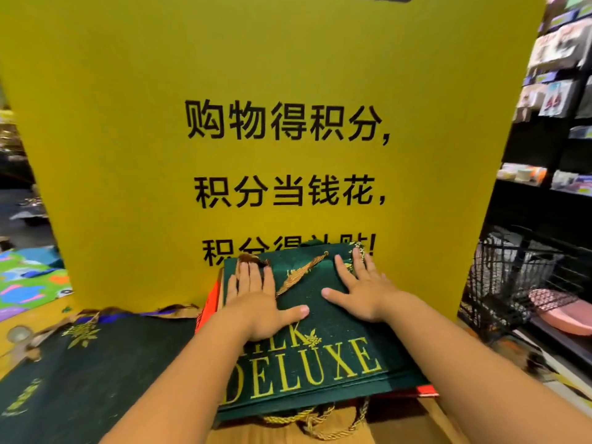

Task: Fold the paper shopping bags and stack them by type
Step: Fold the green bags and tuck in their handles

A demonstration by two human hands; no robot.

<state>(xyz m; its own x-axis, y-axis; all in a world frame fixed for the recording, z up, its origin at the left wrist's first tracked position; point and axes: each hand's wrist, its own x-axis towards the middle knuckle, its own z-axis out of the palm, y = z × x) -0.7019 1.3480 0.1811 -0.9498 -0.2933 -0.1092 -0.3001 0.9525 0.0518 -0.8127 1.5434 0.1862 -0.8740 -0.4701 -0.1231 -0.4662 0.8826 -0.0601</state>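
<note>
The left grip [256,302] is a bare hand with short, rather plump fingers and a broad back. Its thumbnail [303,310] is trimmed short and rounded, with a pale sheen. The right grip [362,290] is a bare hand of the same build, its thumbnail [324,293] cut equally short. Both wrists are uncovered. The left forearm [179,373] and the right forearm [464,354] are bare and smooth down to the bottom edge of the view, where the wide-angle lens makes them look broader. Finer skin detail is too soft to tell.
</note>
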